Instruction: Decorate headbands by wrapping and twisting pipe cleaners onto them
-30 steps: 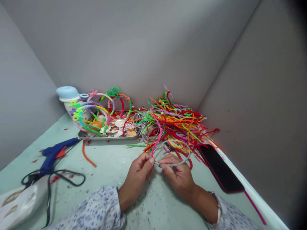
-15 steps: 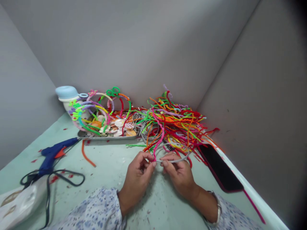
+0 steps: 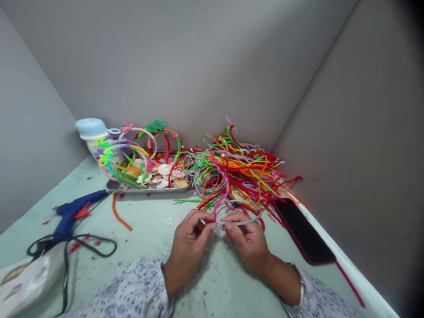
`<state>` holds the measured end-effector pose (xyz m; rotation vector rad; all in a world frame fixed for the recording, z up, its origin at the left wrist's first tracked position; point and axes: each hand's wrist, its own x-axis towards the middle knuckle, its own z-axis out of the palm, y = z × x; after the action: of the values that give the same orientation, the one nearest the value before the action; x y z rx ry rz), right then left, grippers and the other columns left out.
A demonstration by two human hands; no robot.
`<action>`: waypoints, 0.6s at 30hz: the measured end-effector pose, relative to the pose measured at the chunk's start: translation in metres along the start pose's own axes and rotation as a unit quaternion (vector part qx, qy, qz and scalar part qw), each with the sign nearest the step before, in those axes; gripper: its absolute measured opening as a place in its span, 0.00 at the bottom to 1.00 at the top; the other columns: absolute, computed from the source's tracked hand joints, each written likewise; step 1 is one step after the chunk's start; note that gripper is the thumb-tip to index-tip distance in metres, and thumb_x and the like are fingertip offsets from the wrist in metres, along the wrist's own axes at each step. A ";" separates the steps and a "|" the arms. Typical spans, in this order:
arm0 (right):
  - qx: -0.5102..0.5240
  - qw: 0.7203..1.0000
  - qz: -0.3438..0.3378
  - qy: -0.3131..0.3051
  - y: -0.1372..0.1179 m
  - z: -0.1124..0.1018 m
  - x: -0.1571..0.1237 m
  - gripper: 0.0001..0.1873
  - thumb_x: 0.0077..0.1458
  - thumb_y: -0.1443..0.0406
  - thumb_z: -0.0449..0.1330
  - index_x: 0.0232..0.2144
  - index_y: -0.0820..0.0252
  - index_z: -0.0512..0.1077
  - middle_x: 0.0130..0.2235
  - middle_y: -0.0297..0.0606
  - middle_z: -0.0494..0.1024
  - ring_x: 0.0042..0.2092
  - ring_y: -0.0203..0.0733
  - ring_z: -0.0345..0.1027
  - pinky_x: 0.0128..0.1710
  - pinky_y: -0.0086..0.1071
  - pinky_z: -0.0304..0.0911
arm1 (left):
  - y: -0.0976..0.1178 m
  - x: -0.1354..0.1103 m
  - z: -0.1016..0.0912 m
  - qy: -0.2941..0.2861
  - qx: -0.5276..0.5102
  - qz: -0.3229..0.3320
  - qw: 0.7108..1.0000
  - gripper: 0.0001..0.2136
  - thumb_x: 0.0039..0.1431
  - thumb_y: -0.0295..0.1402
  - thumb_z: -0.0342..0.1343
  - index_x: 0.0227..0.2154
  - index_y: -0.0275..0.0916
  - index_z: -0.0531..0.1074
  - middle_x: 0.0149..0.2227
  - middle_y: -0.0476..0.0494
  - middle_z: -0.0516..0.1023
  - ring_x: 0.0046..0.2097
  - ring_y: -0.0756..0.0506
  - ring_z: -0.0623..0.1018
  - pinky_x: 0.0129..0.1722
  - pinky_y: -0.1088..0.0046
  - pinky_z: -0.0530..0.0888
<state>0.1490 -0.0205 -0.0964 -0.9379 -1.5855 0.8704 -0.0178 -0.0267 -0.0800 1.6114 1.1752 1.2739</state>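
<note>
Pale green tabletop (image 3: 149,229), flecked with scraps, boxed in by grey partition walls.

Head view: both hands meet low in the middle; left hand (image 3: 189,242) has thumb and forefinger pinched tight on the lower end of a pink pipe cleaner (image 3: 224,192), right at the near tip of a grey headband (image 3: 247,221); right hand (image 3: 247,242) is closed on that same band just beside the left fingertips, other fingers curled under; band arcs away from the grip, lifted off the table; pink pipe cleaner climbs from the pinch into the heap beyond.

Directly behind the grip: tangled pile of pipe cleaners (image 3: 247,168); bare grey hoops (image 3: 206,182) at its near left edge.

Beyond and left of the grip: metal tray (image 3: 149,189) carrying wrapped headbands (image 3: 132,148); pale blue lidded jar (image 3: 91,129) behind it.

Well left of the grip: blue glue gun (image 3: 71,213) with black cord (image 3: 94,248); stray orange pipe cleaner (image 3: 119,216) between.

Right of the grip: dark phone (image 3: 303,234), lying flat.
</note>
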 end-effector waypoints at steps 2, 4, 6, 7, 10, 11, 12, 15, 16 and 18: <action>0.002 1.000 0.002 -0.002 0.000 0.000 0.000 0.08 0.60 0.62 0.56 0.36 0.58 0.74 0.28 0.35 0.71 0.27 0.36 0.66 0.27 0.29 0.63 | 0.000 0.000 0.000 -0.001 0.002 0.004 1.000 0.03 0.59 0.29 0.55 0.35 0.39 0.73 0.32 0.49 0.71 0.30 0.51 0.69 0.29 0.77 0.65; 0.004 1.000 0.003 -0.002 0.000 0.000 0.000 0.08 0.60 0.62 0.56 0.36 0.58 0.74 0.28 0.34 0.71 0.27 0.36 0.66 0.26 0.29 0.63 | 0.000 0.000 0.000 -0.001 0.004 0.006 1.000 0.04 0.59 0.29 0.55 0.34 0.39 0.74 0.32 0.49 0.71 0.30 0.51 0.69 0.29 0.77 0.65; 0.004 1.000 0.004 -0.001 0.000 0.001 0.000 0.08 0.60 0.61 0.56 0.36 0.58 0.74 0.27 0.34 0.70 0.26 0.36 0.65 0.25 0.29 0.62 | 0.000 0.001 0.000 0.000 0.004 0.009 1.000 0.04 0.59 0.29 0.55 0.34 0.39 0.74 0.32 0.49 0.72 0.30 0.51 0.70 0.29 0.77 0.66; 0.003 1.000 0.005 -0.001 0.000 0.000 0.000 0.09 0.60 0.61 0.56 0.36 0.58 0.74 0.27 0.35 0.70 0.26 0.36 0.65 0.25 0.29 0.62 | 0.000 0.001 0.000 0.002 0.003 0.009 1.000 0.04 0.59 0.29 0.55 0.34 0.39 0.74 0.32 0.48 0.72 0.30 0.51 0.70 0.29 0.77 0.66; 0.001 1.000 0.007 -0.003 -0.001 0.000 0.000 0.09 0.60 0.61 0.56 0.35 0.58 0.74 0.27 0.35 0.71 0.26 0.36 0.65 0.24 0.29 0.62 | -0.001 0.001 0.000 0.006 -0.001 0.009 1.000 0.04 0.58 0.30 0.55 0.34 0.39 0.75 0.31 0.48 0.72 0.31 0.50 0.70 0.30 0.77 0.66; -0.001 1.000 0.008 -0.005 -0.001 0.000 0.000 0.09 0.60 0.61 0.56 0.35 0.58 0.74 0.27 0.35 0.70 0.26 0.36 0.65 0.24 0.29 0.62 | -0.001 0.001 0.000 0.006 -0.002 0.009 1.000 0.04 0.58 0.29 0.55 0.33 0.39 0.75 0.31 0.47 0.73 0.31 0.50 0.71 0.30 0.76 0.66; -0.003 1.000 0.008 -0.007 -0.001 0.000 0.000 0.08 0.60 0.61 0.56 0.35 0.58 0.74 0.27 0.35 0.70 0.26 0.36 0.65 0.24 0.29 0.62 | -0.001 0.001 0.000 0.005 -0.001 0.009 1.000 0.04 0.58 0.29 0.55 0.33 0.39 0.75 0.31 0.47 0.73 0.32 0.49 0.71 0.31 0.76 0.66; -0.018 1.000 0.006 -0.014 -0.002 -0.001 0.000 0.08 0.60 0.62 0.55 0.35 0.58 0.74 0.27 0.35 0.71 0.26 0.37 0.66 0.26 0.30 0.63 | -0.002 0.001 0.000 0.004 0.001 0.007 1.000 0.04 0.58 0.29 0.55 0.33 0.39 0.75 0.32 0.47 0.73 0.33 0.49 0.72 0.31 0.76 0.66; -0.024 1.000 0.003 -0.014 -0.002 -0.001 0.001 0.09 0.60 0.62 0.55 0.35 0.58 0.74 0.26 0.35 0.71 0.26 0.37 0.66 0.26 0.30 0.63 | -0.003 0.001 0.000 0.005 0.002 0.006 1.000 0.04 0.58 0.29 0.55 0.33 0.39 0.75 0.31 0.47 0.73 0.32 0.49 0.72 0.31 0.76 0.66; -0.029 0.999 -0.004 -0.013 -0.003 -0.001 0.001 0.09 0.61 0.62 0.55 0.34 0.58 0.73 0.25 0.34 0.70 0.27 0.37 0.66 0.27 0.30 0.63 | -0.003 0.000 0.000 0.006 0.004 0.004 1.000 0.04 0.58 0.30 0.55 0.32 0.39 0.75 0.31 0.47 0.73 0.32 0.49 0.72 0.31 0.76 0.66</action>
<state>0.1499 -0.0209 -0.0935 -0.9634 -1.6435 0.8378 -0.0187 -0.0256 -0.0825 1.6170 1.1844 1.2874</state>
